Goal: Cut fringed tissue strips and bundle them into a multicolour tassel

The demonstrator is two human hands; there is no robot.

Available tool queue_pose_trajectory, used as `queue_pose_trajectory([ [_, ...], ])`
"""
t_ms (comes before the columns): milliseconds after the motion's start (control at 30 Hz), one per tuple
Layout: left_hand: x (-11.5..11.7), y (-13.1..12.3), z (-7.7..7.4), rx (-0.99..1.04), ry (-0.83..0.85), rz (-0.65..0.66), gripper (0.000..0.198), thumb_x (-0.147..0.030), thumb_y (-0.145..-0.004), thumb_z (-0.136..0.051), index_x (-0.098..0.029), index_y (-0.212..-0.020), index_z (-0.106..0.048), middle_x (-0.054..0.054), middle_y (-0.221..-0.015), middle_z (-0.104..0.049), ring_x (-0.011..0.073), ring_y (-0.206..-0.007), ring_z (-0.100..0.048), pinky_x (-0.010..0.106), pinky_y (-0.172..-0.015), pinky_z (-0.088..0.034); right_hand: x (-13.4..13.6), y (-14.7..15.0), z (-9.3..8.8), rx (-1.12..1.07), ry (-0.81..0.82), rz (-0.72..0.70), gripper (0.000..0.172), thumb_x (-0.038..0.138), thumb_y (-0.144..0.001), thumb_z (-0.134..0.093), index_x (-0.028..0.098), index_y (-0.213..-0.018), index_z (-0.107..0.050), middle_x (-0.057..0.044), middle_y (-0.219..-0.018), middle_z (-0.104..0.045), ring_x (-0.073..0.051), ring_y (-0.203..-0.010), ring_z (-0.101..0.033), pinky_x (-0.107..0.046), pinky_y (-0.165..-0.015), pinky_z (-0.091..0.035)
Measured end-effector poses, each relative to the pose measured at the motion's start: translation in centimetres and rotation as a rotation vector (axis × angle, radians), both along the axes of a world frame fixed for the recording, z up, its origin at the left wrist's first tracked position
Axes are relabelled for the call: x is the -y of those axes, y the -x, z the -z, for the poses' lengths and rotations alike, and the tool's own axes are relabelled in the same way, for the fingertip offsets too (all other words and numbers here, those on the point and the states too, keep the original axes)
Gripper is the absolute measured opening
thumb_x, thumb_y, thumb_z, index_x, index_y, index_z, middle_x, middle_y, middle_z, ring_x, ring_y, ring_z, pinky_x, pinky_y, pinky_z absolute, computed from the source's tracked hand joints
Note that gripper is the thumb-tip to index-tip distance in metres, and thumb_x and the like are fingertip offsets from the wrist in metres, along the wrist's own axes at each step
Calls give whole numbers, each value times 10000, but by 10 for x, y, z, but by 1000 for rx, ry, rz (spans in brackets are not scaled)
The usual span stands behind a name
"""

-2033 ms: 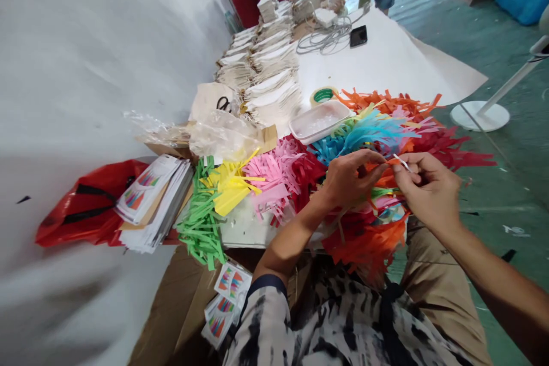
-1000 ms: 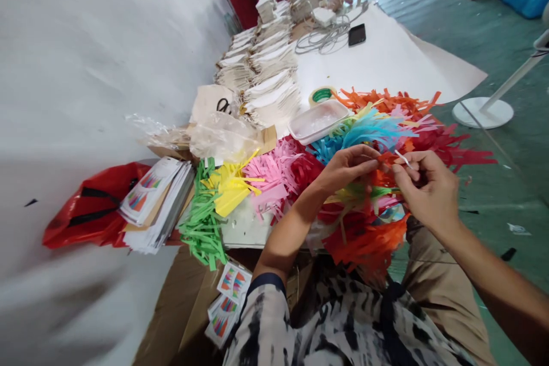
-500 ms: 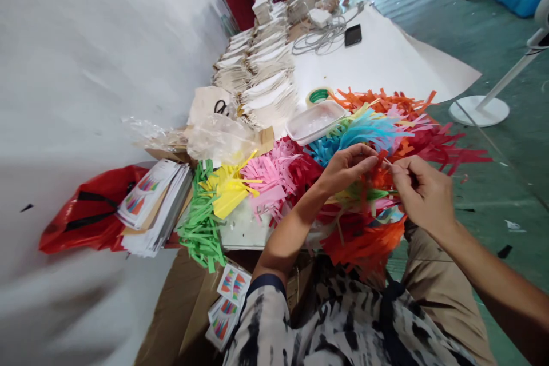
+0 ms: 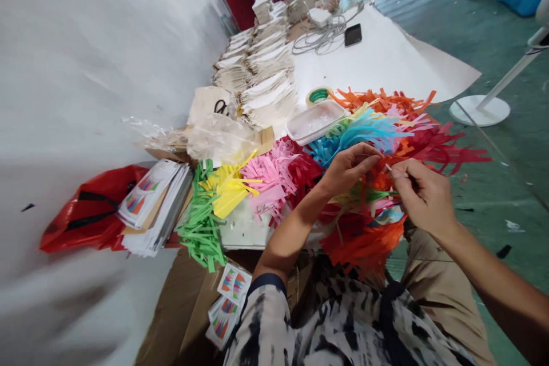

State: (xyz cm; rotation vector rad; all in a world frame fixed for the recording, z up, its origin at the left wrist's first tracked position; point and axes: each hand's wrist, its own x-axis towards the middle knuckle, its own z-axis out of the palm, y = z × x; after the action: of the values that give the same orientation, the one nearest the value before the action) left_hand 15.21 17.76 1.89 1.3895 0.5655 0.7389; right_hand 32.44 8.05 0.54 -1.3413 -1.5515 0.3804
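My left hand [image 4: 350, 167] is closed, its thumb and fingertips pinched at the upper end of an orange-red paper tassel [image 4: 377, 174]. Close on its right, my right hand [image 4: 424, 193] pinches a thin whitish strip [image 4: 388, 167] whose tip sticks out towards the left fingers. Whether that strip is tape or string, I cannot tell. Below both hands hang more tissue-paper tassels, with a large orange fringe [image 4: 364, 243] over the table's front edge. A light blue tassel [image 4: 375, 128] and a dark red fringe [image 4: 454, 146] lie just behind the hands.
Pink [image 4: 274, 168], yellow [image 4: 229, 189] and green fringes [image 4: 201, 217] lie left of my arm. Behind stand a clear plastic tray [image 4: 315, 121], a tape roll [image 4: 319, 96], white paper stacks [image 4: 270, 91] and a phone [image 4: 353, 35]. A white stand [image 4: 479, 110] is on the floor at right.
My hands have drawn slightly apart at the fingertips, and the whitish strip is now nearer my right fingers. The tassels and the rest of the table look the same.
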Motion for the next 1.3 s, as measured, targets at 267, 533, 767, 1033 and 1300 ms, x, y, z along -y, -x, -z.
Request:
queue_pose_trajectory([
  [267,3,-2,-1,-48,-81,-22,473,-612,-870,-754,-167,-1027,-723,39,-912,-694,108,-738,-622,260,-712,-514,-1,0,0,-7,2,1,208,324,-993,-559,231,-807,-569,48,-665,-492,-108,-577,-427,-278,-591,-337],
  [533,10,-5,-6,8,-42,-2,521,-622,-903,-713,-168,-1160,-708,79,-987,-729,174,-804,-731,312,-788,-571,1,-2,3,-19,-4,87,158,301,-989,-571,228,-854,-610,58,-665,-478,-95,-576,-428,-264,-592,-339],
  [767,7,-6,-1,71,36,11,512,-590,-847,-798,-187,-1056,-561,17,-888,-691,155,-735,-732,296,-752,-575,0,-2,2,-18,12,108,189,281,-960,-609,217,-784,-588,70,-618,-420,-81,-553,-385,-254,-571,-321],
  [1033,3,-7,5,34,-76,14,478,-578,-876,-769,-148,-1050,-653,42,-949,-685,133,-797,-697,295,-816,-554,-2,-3,4,1,-7,122,193,291,-947,-625,214,-773,-596,80,-601,-413,-68,-537,-378,-242,-560,-315],
  [1300,3,-8,7,3,-173,-6,410,-531,-926,-725,-152,-1081,-699,44,-925,-716,122,-815,-671,259,-775,-524,-1,-2,7,-27,-23,164,167,342,-957,-659,220,-843,-673,87,-583,-449,-64,-523,-391,-235,-541,-317],
])
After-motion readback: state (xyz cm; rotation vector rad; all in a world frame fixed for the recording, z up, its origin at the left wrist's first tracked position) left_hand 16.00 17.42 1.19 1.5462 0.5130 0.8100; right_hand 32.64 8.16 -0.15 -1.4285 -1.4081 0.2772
